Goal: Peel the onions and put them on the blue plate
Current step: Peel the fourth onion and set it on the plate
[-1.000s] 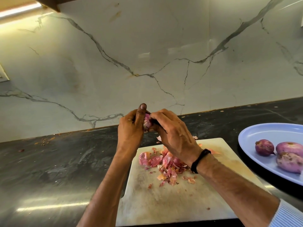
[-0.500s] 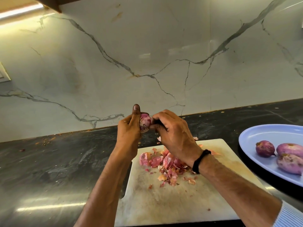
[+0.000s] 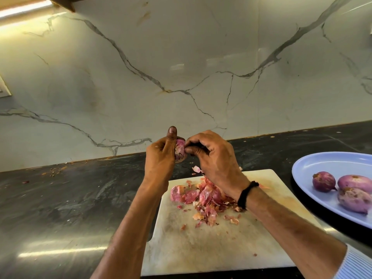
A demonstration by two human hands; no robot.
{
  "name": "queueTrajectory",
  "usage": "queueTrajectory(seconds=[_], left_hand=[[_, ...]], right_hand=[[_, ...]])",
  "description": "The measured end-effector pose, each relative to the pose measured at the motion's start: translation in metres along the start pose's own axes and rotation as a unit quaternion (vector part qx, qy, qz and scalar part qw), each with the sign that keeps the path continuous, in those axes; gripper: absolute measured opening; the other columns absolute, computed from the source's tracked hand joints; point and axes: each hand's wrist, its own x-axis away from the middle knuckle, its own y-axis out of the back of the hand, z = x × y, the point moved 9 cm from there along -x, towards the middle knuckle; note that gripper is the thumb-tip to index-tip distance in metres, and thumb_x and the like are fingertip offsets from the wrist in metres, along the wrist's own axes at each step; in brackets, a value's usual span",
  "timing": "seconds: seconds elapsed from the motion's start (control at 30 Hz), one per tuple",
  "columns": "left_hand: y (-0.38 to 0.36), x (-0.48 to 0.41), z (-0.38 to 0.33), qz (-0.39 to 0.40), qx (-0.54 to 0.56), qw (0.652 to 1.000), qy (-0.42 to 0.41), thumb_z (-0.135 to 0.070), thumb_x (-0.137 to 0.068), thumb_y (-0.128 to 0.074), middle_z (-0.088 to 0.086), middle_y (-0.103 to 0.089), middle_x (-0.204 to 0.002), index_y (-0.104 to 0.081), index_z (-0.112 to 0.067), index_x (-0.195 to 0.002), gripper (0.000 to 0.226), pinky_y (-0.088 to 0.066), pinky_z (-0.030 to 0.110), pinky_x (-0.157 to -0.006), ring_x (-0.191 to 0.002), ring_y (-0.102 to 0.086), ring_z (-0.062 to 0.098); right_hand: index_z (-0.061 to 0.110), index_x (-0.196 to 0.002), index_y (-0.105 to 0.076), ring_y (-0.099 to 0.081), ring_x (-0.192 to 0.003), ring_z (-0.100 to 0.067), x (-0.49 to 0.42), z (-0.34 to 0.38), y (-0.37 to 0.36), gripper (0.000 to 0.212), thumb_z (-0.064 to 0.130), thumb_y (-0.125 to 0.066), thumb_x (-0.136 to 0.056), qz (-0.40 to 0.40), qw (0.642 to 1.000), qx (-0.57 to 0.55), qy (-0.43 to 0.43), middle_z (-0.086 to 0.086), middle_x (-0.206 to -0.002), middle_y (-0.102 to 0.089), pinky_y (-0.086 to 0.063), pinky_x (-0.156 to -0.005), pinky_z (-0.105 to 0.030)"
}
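Head: blue plate (image 3: pixel 332 164) holds three onions (image 3: pixel 354 181); left hand (image 3: pixel 159 158), right hand (image 3: pixel 215 158) grip fourth onion (image 3: pixel 180 151).

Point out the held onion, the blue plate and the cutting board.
onion (image 3: pixel 179 151), head view, its exposed pink side
blue plate (image 3: pixel 326 162), head view, bare far part
cutting board (image 3: pixel 201 248), head view, bare near surface

Left hand (image 3: pixel 161 156) curls, thumb upright; right hand (image 3: pixel 213 156) meets it, fingers curled.
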Motion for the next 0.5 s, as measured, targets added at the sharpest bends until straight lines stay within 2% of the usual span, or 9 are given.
queueTrajectory(seconds=[0.1, 0.2, 0.27, 0.33, 0.4, 0.5], left_hand=[[-0.001, 0.000, 0.000, -0.001, -0.012, 1.000, 0.000, -0.053, -0.094, -0.052, 0.008, -0.073, -0.072, -0.072, -0.013, -0.077, 0.047, -0.055, 0.031, -0.072, -0.070, -0.069, 0.020], [-0.004, 0.002, 0.007, 0.014, 0.013, 0.999, 0.035, -0.058, -0.092, -0.051, 0.016, -0.069, -0.074, -0.071, -0.009, -0.077, 0.055, -0.051, 0.034, -0.069, -0.066, -0.062, 0.023], [-0.003, 0.003, 0.013, 0.007, 0.032, 0.997, 0.073, -0.061, -0.093, -0.047, 0.015, -0.060, -0.066, -0.072, -0.009, -0.078, 0.059, -0.040, 0.028, -0.051, -0.051, -0.049, 0.017], [0.003, 0.003, 0.018, -0.022, 0.053, 0.991, 0.119, -0.066, -0.092, -0.044, 0.010, -0.047, -0.061, -0.065, -0.009, -0.074, 0.063, -0.027, 0.026, -0.047, -0.047, -0.036, 0.014], [0.007, 0.003, 0.022, -0.043, 0.084, 0.984, 0.154, -0.070, -0.090, -0.042, 0.006, -0.042, -0.056, -0.056, -0.010, -0.074, 0.064, -0.028, 0.026, -0.047, -0.045, -0.035, 0.014], [0.008, 0.004, 0.025, -0.046, 0.122, 0.974, 0.188, -0.073, -0.087, -0.043, 0.004, -0.048, -0.055, -0.057, -0.008, -0.077, 0.067, -0.034, 0.026, -0.046, -0.047, -0.040, 0.012]], right_hand=[[0.005, -0.100, -0.069, -0.058, -0.087, -0.009, 0.002, 0.004, -0.004, 0.013, -0.001, -0.069, -0.088, 0.006, 0.999, 0.045, 0.028, -0.004, -0.095, -0.063, -0.053, -0.082, -0.016], [0.003, -0.105, -0.064, -0.058, -0.091, -0.016, 0.006, 0.004, -0.010, 0.023, -0.010, -0.063, -0.087, 0.027, 0.996, 0.078, 0.037, -0.007, -0.101, -0.058, -0.056, -0.083, -0.026], [0.003, -0.105, -0.062, -0.057, -0.091, -0.020, 0.009, 0.006, -0.014, 0.025, -0.013, -0.059, -0.085, 0.043, 0.994, 0.089, 0.050, -0.008, -0.101, -0.056, -0.056, -0.081, -0.034], [0.003, -0.103, -0.061, -0.055, -0.090, -0.021, 0.011, 0.010, -0.021, 0.026, -0.014, -0.055, -0.083, 0.069, 0.991, 0.094, 0.063, -0.008, -0.099, -0.055, -0.055, -0.077, -0.037], [0.002, -0.101, -0.061, -0.054, -0.088, -0.020, 0.013, 0.013, -0.024, 0.025, -0.012, -0.054, -0.081, 0.083, 0.990, 0.088, 0.067, -0.007, -0.097, -0.056, -0.055, -0.075, -0.037], [0.005, -0.097, -0.059, -0.054, -0.084, -0.017, 0.011, 0.013, -0.017, 0.019, -0.010, -0.057, -0.085, 0.069, 0.994, 0.070, 0.045, -0.005, -0.094, -0.056, -0.053, -0.073, -0.033]])
